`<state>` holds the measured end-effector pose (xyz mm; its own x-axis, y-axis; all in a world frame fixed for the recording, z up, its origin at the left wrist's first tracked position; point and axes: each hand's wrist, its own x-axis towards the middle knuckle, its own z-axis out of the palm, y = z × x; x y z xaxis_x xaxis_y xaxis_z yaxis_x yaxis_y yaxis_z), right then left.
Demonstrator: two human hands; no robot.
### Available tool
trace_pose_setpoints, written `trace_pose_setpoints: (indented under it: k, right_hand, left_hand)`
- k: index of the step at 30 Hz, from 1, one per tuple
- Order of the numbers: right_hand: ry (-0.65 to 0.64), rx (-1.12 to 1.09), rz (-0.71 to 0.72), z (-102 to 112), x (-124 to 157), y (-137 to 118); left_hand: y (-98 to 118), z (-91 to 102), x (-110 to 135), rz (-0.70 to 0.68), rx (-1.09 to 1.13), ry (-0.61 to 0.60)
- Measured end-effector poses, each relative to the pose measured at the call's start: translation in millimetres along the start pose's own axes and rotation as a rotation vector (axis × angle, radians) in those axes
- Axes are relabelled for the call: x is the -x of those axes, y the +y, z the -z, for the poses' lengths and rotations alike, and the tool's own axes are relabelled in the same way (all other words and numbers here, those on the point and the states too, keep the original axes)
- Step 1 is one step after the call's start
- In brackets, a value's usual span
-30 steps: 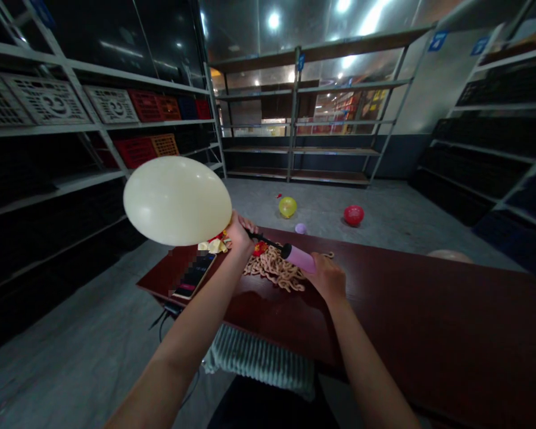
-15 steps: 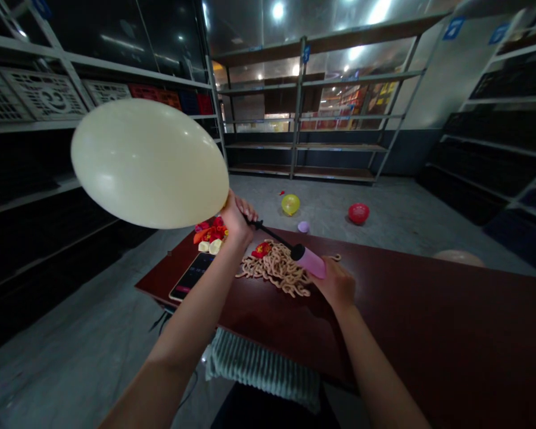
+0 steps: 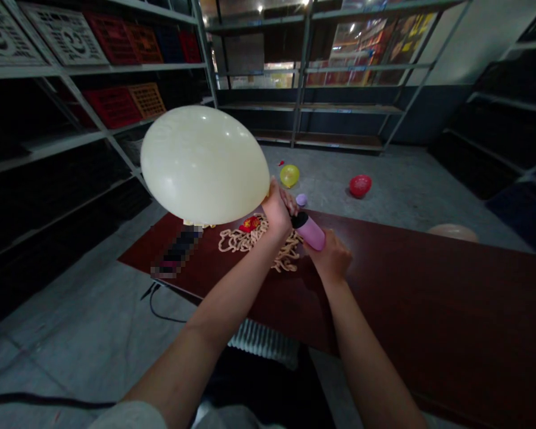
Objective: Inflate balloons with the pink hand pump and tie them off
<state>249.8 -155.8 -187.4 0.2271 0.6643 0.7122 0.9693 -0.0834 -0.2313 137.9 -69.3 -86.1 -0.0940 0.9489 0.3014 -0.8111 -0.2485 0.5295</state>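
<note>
A large cream balloon [image 3: 205, 167] is inflated, its neck end at my left hand [image 3: 279, 208]. The fingers of that hand are closed round the neck and the front of a hand pump, whose nozzle they hide. My right hand [image 3: 330, 259] grips the back of the pump's pink barrel [image 3: 311, 232]. The black end of the barrel lies close to my left fingers, with no rod showing between. Below my hands a heap of long beige modelling balloons [image 3: 288, 253] lies on the table, with a red patterned piece [image 3: 250, 224] on top.
The dark red table [image 3: 393, 286] runs to the right. A blurred dark phone [image 3: 178, 250] lies at its left. On the floor beyond are a yellow balloon [image 3: 289, 176], a red balloon [image 3: 360, 186] and a small purple one [image 3: 301, 199]. Metal shelves [image 3: 299, 107] stand behind.
My left hand and the pink barrel have come together, so the black rod between them no longer shows. The balloon looks smaller and sits further right. The view has tilted down.
</note>
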Motion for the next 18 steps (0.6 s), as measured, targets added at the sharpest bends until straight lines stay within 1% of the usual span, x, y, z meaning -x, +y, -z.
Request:
trace_pose_setpoints:
  k: [4,7,9,11,15,18]
  right_hand:
    - [0.013,-0.002,0.078,1,-2,-3]
    - [-0.006,0.026,0.141,0,-3,-8]
    - [-0.032,0.042,0.158,0,-3,-12]
    - [-0.051,0.055,0.171,0,-1,-15]
    - [-0.06,0.066,0.215,0,2,-17]
    - [-0.055,0.07,0.264,0,5,-17]
  left_hand:
    - [7,19.0,-6,0.021,0.023,0.016]
    - [16,36.6,-11,0.03,0.017,0.086]
    - [23,45.5,-13,0.005,0.012,0.158]
    - [33,51.8,-14,-0.026,0.013,0.209]
    - [57,61.1,-16,-0.058,0.023,0.238]
    - [78,66.6,-16,-0.069,0.021,0.314]
